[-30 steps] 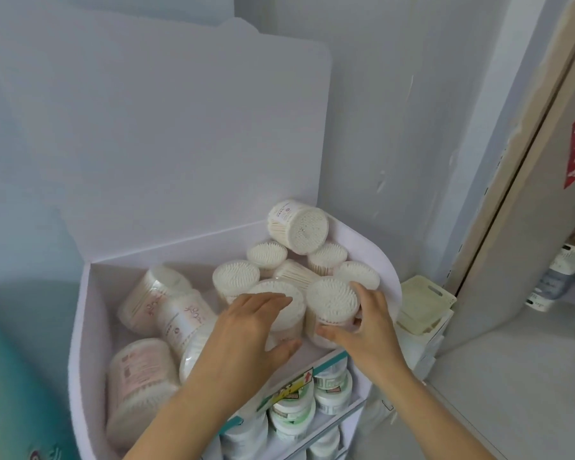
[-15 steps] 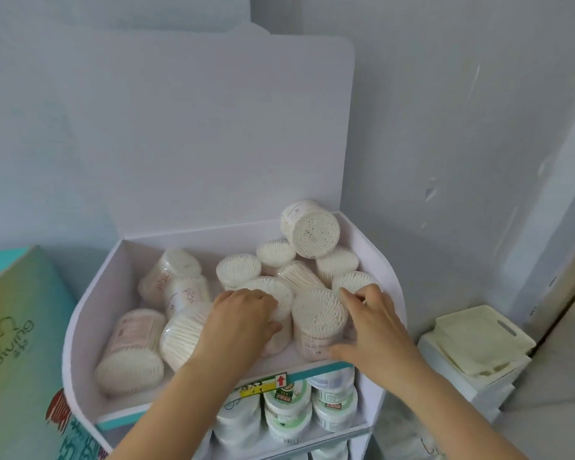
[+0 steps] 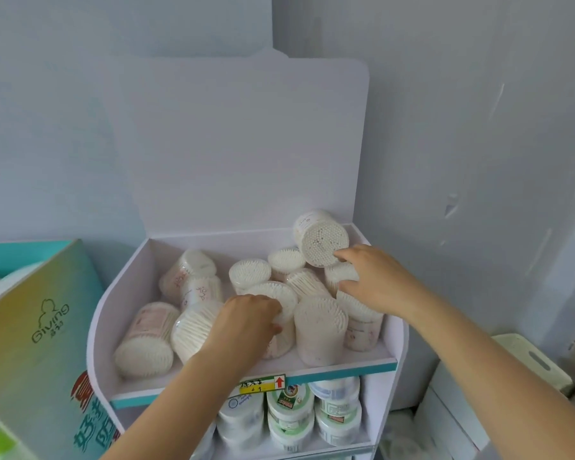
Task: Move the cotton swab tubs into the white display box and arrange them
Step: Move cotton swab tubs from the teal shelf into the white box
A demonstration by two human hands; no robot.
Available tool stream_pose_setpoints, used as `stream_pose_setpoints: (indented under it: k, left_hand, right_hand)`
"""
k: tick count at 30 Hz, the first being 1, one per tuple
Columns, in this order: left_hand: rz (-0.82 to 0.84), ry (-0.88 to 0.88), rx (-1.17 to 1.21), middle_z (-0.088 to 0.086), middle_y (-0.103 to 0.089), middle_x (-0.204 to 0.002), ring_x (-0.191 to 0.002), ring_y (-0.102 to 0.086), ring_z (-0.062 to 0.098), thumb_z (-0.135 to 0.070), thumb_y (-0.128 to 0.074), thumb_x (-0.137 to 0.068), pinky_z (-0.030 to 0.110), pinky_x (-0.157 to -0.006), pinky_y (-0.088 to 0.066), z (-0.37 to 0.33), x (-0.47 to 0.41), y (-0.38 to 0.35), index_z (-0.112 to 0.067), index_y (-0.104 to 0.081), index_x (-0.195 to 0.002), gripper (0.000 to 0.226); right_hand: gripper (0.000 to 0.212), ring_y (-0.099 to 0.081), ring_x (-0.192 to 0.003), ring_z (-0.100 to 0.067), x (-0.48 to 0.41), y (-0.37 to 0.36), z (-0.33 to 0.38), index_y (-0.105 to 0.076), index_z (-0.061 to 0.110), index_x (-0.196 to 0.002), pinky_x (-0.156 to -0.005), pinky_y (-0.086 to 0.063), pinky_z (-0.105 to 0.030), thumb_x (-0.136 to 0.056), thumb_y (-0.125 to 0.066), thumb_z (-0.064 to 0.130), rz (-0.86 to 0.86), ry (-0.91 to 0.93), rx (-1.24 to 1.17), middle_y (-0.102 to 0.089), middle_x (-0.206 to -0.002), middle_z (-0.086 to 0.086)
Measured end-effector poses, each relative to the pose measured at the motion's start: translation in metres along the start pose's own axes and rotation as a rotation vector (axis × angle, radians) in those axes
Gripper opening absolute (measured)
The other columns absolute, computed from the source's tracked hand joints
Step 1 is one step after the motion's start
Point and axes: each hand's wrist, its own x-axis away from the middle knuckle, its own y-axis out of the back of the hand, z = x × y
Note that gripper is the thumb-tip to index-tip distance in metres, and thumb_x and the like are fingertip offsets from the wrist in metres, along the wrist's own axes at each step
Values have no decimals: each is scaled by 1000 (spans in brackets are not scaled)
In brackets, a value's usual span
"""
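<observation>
White cardboard forms the display box [image 3: 100,327], filled with clear round cotton swab tubs [image 3: 319,330], some upright, some toppled. Left hand [image 3: 243,323] fingers curl around an upright tub [image 3: 276,297]. Right hand [image 3: 375,280] fingers, spread apart, touch a tilted tub [image 3: 319,240] just beyond them.

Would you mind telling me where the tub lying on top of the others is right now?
In the head view, the top tub lies tilted at the back right corner of the white display box, resting on upright tubs, with the right hand touching its front edge.
</observation>
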Motion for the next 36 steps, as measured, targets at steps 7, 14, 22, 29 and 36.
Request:
stream_pose_setpoints:
  k: [7, 14, 22, 29, 36]
  left_hand:
    - [57, -24, 90, -5, -53, -133, -118, -51, 17, -58, -52, -84, 33, -99, -39, 14, 6, 20, -25, -45, -134, 61]
    - [32, 12, 44, -6, -58, -125, -112, -54, 16, -64, -47, -83, 33, -98, -39, 49, 11, 33, -26, -48, -131, 61]
    - [204, -21, 163, -3, -56, -131, -116, -52, 18, -62, -50, -83, 33, -97, -37, 53, 4, 29, -26, -47, -134, 62]
    - [231, 22, 261, 0, -60, -124, -111, -55, 19, -59, -53, -83, 35, -94, -45, 56, 1, 25, -26, -56, -126, 54]
    - [204, 6, 228, 3, -62, -121, -110, -55, 21, -57, -49, -86, 35, -91, -45, 56, 2, 22, -23, -58, -123, 52]
  right_hand:
    - [53, -52, -120, -20, -40, -21, 23, -47, 12, -136, -100, -43, -36, -88, -62, 27, 76, -24, -117, -53, -136, -3]
    - [37, -58, -98, -23, -71, -46, 35, -58, 12, -116, -76, -46, -31, -87, -58, 34, 201, -202, 164, -62, -116, -5]
    - [34, -60, -98, -25, -94, -65, 41, -62, 11, -108, -74, -44, -30, -89, -56, 39, 310, -358, 207, -64, -113, -6]
    - [33, -60, -104, -23, -104, -76, 36, -61, 16, -112, -75, -43, -30, -88, -58, 39, 376, -414, 318, -63, -117, -2]
    - [42, -61, -103, -23, -110, -75, 39, -63, 18, -110, -75, -44, -31, -84, -59, 50, 450, -468, 362, -64, -117, -1]
